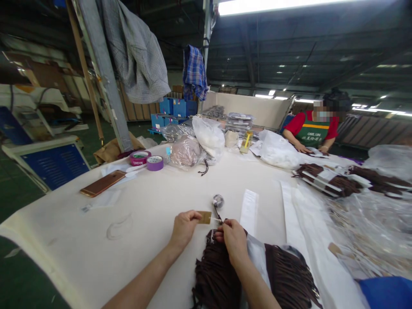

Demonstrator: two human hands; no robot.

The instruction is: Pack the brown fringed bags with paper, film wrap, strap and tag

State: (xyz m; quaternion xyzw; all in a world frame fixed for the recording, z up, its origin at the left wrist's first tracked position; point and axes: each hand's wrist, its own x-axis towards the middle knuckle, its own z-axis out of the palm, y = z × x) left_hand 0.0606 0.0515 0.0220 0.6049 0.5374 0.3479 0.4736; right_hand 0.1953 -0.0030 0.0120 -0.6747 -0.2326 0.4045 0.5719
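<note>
Between the fingers of my left hand (pixel 184 229) is the end of a small tan hang tag (pixel 205 217). A thin white string runs from the tag to my right hand (pixel 232 238), whose fingers pinch at the string and a dark cord. Just beyond them, a round wrapped ball (pixel 218 201) lies at the cord's far end. Under my right hand and forearm is a dark brown fringed item (pixel 217 274), with a pale wrap around its middle. A flat white strip (pixel 249 210) lies on the table beyond it.
A phone (pixel 103 183) and two tape rolls (pixel 155 162) lie at left. Plastic bags (pixel 209 135) stand at the back. Brown fringed bundles (pixel 331 178) and clear plastic (pixel 370 223) cover the right. A co-worker (pixel 317 124) handles something across the table (pixel 144 231).
</note>
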